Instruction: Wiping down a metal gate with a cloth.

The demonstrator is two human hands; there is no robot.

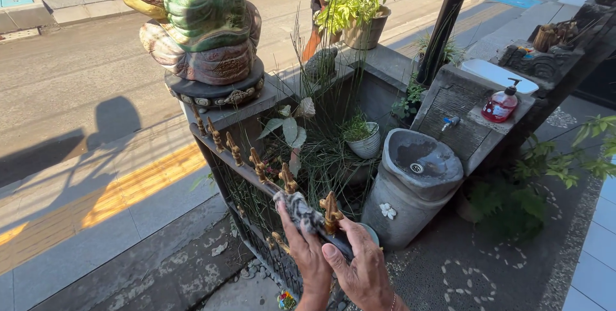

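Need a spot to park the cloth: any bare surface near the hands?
Bare: pavement left of the gate, and the stone ledge between the tap and the soap bottle. Crowded: the planter behind the gate, thick with grass and pots.

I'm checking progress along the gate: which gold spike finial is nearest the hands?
The gold spike finial at the near end of the black iron gate, standing between the left hand holding a grey cloth and the right hand; the others stand farther up the rail.

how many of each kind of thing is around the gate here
gold gate finials: 7
potted plants: 2
stone basin: 1
soap pump bottle: 1
painted statue: 1
grey cloth: 1
total: 13
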